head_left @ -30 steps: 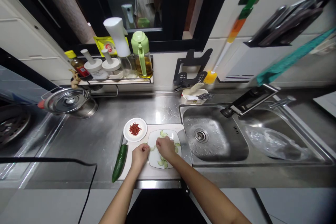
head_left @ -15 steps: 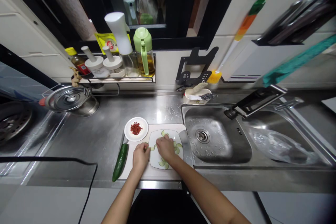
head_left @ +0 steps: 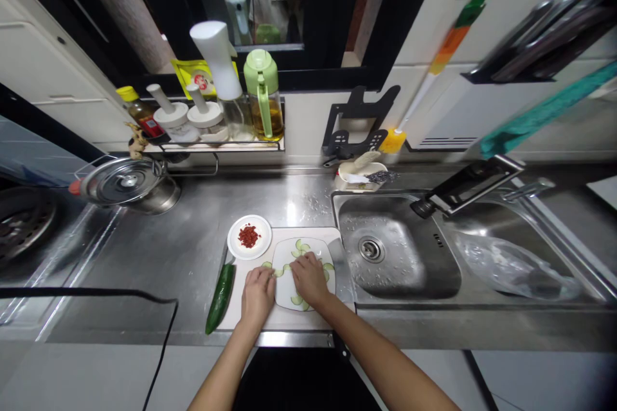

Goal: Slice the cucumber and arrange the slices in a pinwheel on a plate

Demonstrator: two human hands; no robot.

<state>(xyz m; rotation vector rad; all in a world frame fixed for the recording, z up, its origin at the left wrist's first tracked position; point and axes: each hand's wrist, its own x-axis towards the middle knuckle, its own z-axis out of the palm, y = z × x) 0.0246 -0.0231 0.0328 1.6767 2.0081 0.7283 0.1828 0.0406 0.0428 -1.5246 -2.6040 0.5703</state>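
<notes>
On a cream rectangular cutting board [head_left: 289, 320], a white, square, round-cornered plate [head_left: 284, 292] is set, with thin, pale green cucumber slices [head_left: 303, 246] spread over it in small groups. The bare left hand [head_left: 259, 295] is placed at the plate's left edge, its fingers bent beside slices; whether one is pinched cannot be told. The bare right hand [head_left: 308, 277] is held over the plate, apart from the left, fingers curled downward; its grip is hidden. To the left, a dark green whole cucumber [head_left: 220, 300] is laid along the board's edge, below a small round white plate [head_left: 233, 241] on which chopped red pieces [head_left: 248, 236] are heaped.
</notes>
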